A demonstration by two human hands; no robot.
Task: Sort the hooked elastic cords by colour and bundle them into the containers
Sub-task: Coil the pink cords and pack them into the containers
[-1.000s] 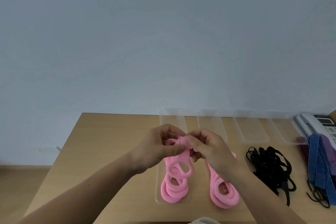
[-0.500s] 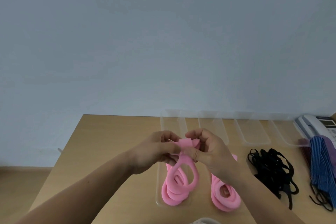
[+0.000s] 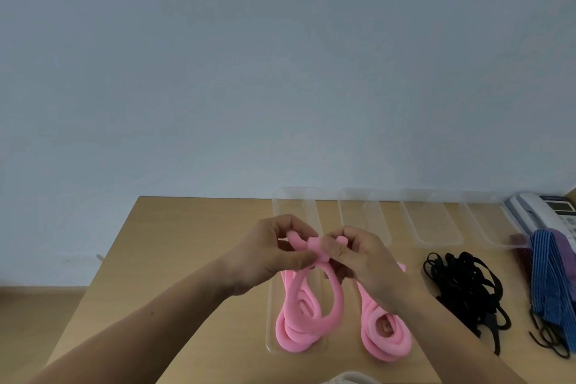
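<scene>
Left hand (image 3: 274, 254) and right hand (image 3: 361, 254) both pinch the thick pink elastic cord (image 3: 314, 299) shut between fingertips, its loops dangling into the clear plastic container (image 3: 270, 315) on the wooden table (image 3: 193, 259).

Both forearms angle in from below. Left hand (image 3: 274, 254) and right hand (image 3: 363, 256) meet knuckle to knuckle, fingers curled, each grip pinched tight, thumbs facing inward.

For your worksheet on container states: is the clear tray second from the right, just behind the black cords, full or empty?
Empty. Through the clear tray only the bare wood of the table shows; the black cords lie loose in front of it.
</scene>
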